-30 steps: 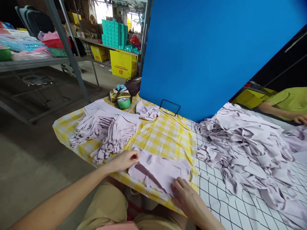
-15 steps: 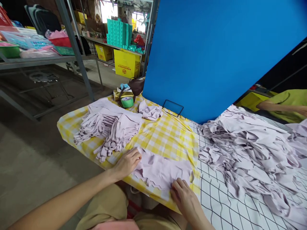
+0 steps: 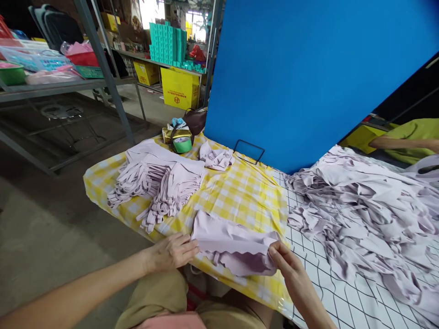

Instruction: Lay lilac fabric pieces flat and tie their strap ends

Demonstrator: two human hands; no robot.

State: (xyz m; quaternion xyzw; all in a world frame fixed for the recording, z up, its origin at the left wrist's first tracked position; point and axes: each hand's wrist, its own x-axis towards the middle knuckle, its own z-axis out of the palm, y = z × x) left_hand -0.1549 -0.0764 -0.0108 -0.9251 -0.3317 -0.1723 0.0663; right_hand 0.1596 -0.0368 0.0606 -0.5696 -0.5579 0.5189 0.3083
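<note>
A pale lilac fabric piece [image 3: 233, 240] with wavy edges lies across the yellow checked cloth, its near layer partly lifted and folded. My right hand [image 3: 290, 262] pinches its right end between thumb and fingers. At the left end, my left hand [image 3: 178, 250] has its fingers pressed together on the fabric's edge, the thumb mostly hidden. Beyond my left hand is a neat stack of lilac pieces [image 3: 164, 169] with strips hanging down. A smaller crumpled lilac piece [image 3: 216, 156] lies behind.
A large lilac heap [image 3: 363, 205] covers much of the white grid cloth [image 3: 308, 274] on the right. A blue panel [image 3: 291, 82] rises behind the yellow checked cloth [image 3: 236, 192]. Green tape [image 3: 181, 145] sits at the back left. A co-worker's arm [image 3: 404, 142] shows far right.
My right hand has moved right and up to the fabric's right end, lifting its edge. My left hand has slid down and left along the left end.
</note>
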